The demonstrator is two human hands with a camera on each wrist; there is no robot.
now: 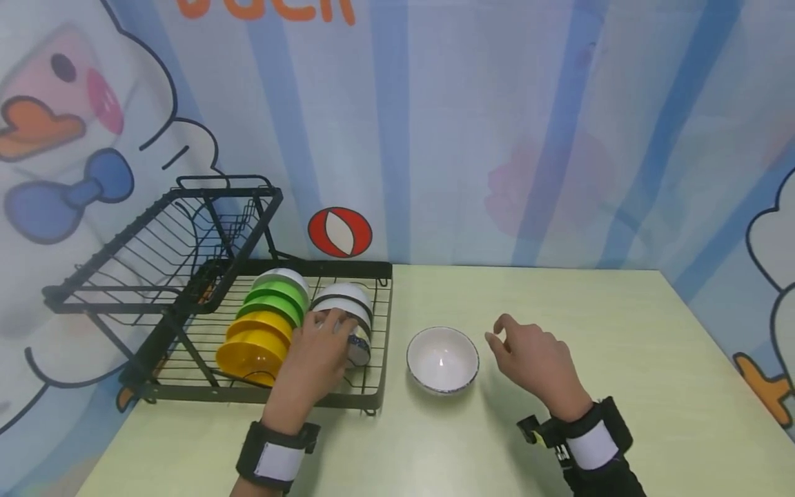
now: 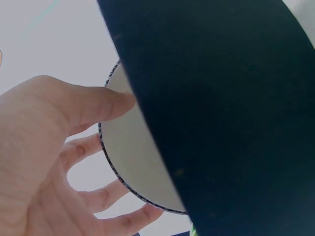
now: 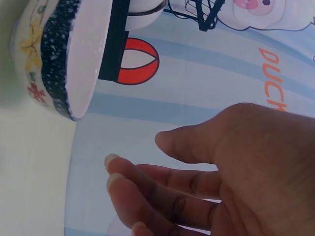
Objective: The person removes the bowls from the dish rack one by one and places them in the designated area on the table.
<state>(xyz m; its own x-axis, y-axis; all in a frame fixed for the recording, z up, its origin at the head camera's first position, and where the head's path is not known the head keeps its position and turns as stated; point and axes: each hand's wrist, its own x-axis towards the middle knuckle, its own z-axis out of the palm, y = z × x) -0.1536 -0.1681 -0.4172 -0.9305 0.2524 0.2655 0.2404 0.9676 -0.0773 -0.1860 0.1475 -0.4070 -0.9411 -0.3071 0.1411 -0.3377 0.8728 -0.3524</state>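
My left hand (image 1: 319,355) reaches into the dish rack and pinches the rim of a white bowl with a dark speckled rim (image 2: 133,162); the thumb lies on the inside and the fingers behind it. A dark shape hides much of that bowl in the left wrist view. Right of the rack, another bowl (image 1: 442,360) stands upright on the table, white inside, with a dark blue band and flowers outside in the right wrist view. My right hand (image 1: 537,362) hovers to the right of this bowl, apart from it, fingers loosely bent and holding nothing.
The black wire dish rack (image 1: 248,395) has a raised upper tier (image 1: 155,308) at its left. Yellow bowls (image 1: 248,355) and green bowls (image 1: 276,304) stand on edge in one row, white bowls (image 1: 344,293) in another. A printed cloth (image 1: 466,138) hangs behind the pale table (image 1: 621,331).
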